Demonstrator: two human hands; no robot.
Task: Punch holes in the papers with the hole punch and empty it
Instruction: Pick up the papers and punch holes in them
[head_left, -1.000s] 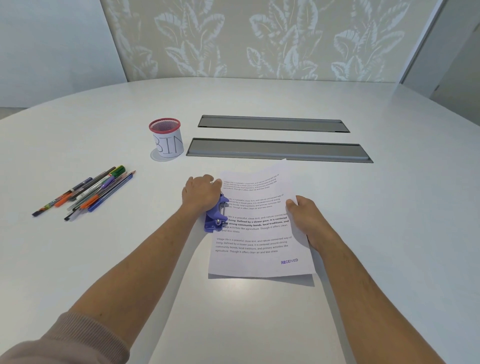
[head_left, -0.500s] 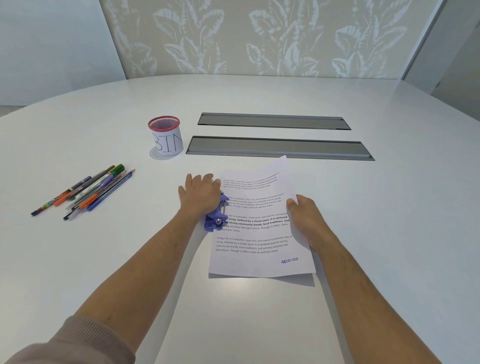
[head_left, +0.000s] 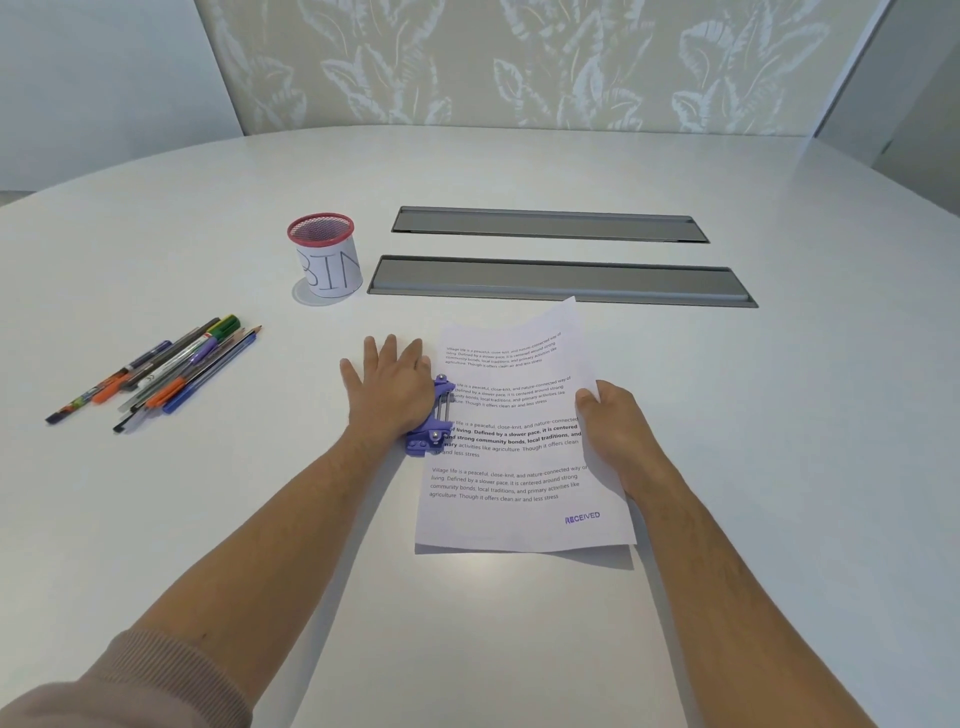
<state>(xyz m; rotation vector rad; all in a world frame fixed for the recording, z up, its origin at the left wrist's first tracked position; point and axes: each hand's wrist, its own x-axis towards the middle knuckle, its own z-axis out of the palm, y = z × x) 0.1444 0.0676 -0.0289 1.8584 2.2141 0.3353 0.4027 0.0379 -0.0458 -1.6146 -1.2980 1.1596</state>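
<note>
Left hand (head_left: 387, 387) flat on purple hole punch (head_left: 434, 418); right hand (head_left: 615, 423) pinching papers (head_left: 511, 452).

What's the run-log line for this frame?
phase: punching | left hand: flat, fingers spread, pressing purple hole punch | right hand: holding papers by right edge, left edge in punch | bin cup: untouched

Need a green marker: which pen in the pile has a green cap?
The green-capped marker at the pile's far end, nearest the bin; the others are orange, purple, blue or dark.

We see our two bare forearms, bare left hand (head_left: 387, 392), bare right hand (head_left: 615, 428). Our left arm: beige ribbed knit sleeve cuff (head_left: 130, 680) pushed up. Right arm: no sleeve visible.
</note>
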